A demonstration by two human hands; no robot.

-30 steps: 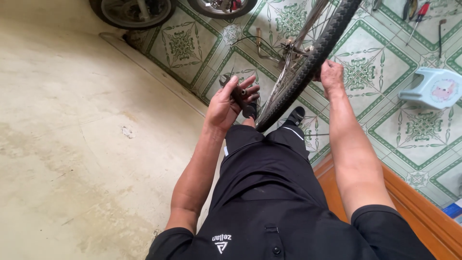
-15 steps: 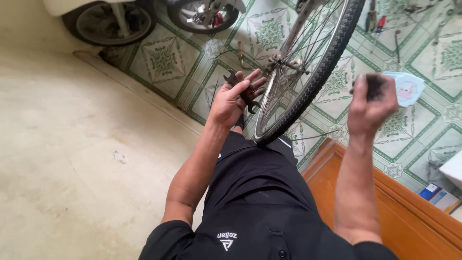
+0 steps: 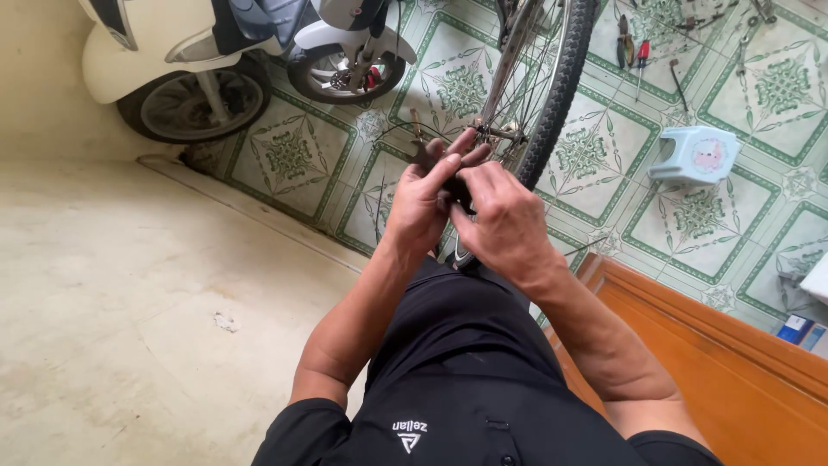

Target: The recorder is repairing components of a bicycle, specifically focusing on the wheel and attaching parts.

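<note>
Both hands meet just in front of the bicycle wheel [image 3: 552, 95], near its hub [image 3: 496, 132]. Left hand [image 3: 423, 203] has fingers curled around a small dark part [image 3: 424, 155], fingertips narrow. Right hand [image 3: 504, 220] pinches the same part from the other side, fingers bent close. Blue plastic stool [image 3: 694, 154] stands on the tiled floor [image 3: 604, 164], well apart to the right; scooter [image 3: 216, 52] at the floor's top left corner.

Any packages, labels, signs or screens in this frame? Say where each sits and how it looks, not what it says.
Small box: on the tiled floor at the right edge, beyond the wooden ledge; dark blue, partly cut off.
Logo patch: on the person's black shirt, bottom centre; white emblem with lettering.
Sticker: on the pale blue plastic stool; pinkish picture.
No screens or signs.
</note>
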